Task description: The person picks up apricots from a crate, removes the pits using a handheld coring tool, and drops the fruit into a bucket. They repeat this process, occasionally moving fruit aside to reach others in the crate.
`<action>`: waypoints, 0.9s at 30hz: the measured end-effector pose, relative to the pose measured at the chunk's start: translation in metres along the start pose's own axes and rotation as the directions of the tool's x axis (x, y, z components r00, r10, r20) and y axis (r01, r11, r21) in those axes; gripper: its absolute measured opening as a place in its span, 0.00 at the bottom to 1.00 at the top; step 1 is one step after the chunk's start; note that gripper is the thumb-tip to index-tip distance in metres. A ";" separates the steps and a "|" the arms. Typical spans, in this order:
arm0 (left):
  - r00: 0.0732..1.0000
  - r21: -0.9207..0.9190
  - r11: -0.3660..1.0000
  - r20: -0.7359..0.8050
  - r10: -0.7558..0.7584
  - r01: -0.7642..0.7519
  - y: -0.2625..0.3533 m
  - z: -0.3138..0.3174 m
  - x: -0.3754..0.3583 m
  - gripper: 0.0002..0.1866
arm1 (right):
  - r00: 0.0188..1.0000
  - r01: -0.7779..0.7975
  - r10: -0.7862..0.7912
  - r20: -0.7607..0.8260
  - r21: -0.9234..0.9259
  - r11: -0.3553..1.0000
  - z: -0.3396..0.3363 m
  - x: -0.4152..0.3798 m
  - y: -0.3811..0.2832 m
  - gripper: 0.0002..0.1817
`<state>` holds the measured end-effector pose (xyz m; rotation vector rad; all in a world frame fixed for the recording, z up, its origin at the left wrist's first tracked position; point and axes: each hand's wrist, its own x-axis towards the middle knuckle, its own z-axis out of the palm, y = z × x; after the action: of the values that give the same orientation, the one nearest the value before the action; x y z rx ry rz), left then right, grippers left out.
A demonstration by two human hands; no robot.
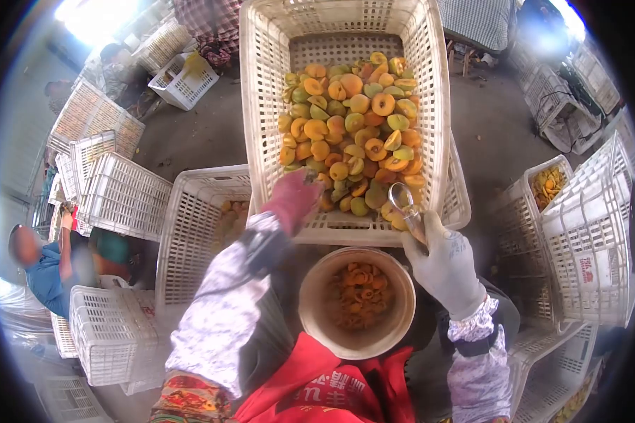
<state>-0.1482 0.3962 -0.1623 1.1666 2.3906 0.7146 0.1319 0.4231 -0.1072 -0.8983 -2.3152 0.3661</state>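
My right hand, in a pale glove, is closed around a corer with a bright metal loop pointing up and left. The loop is over the near right corner of a white crate. Halved orange and green apricot-like fruit lie heaped in that crate. My left hand, in a reddish glove, is at the crate's near left corner, beside the fruit. Motion blurs its fingers, and whether it holds a piece cannot be made out. Between my forearms stands a pale bucket with orange scraps inside.
The fruit crate sits on another crate. A crate stands at left, partly behind my arm. Stacked white crates line the left side, others the right. A person in blue sits at far left. A red apron covers my lap.
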 end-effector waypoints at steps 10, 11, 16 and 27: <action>0.929 -0.429 0.893 -0.257 -0.266 0.137 -0.049 0.094 0.055 0.22 | 0.999 -0.022 0.022 -0.043 0.002 1.000 -0.007 0.000 0.002 0.11; 0.957 -0.334 0.935 -0.210 -0.200 0.122 -0.048 0.086 0.052 0.24 | 0.999 -0.047 0.047 0.002 -0.013 0.999 -0.005 0.000 0.001 0.11; 0.993 0.033 0.998 -0.103 -0.055 0.058 -0.029 0.071 0.032 0.33 | 1.000 -0.019 0.018 -0.008 -0.036 0.999 0.008 0.000 -0.004 0.11; 0.944 -0.808 0.547 -0.035 0.329 -0.221 -0.036 0.050 0.004 0.16 | 0.998 -0.033 0.029 0.064 0.055 0.998 0.012 -0.002 0.003 0.11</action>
<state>-0.1453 0.3939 -0.2240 1.0969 1.4289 1.5709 0.1268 0.4239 -0.1191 -0.9082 -2.3385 0.4763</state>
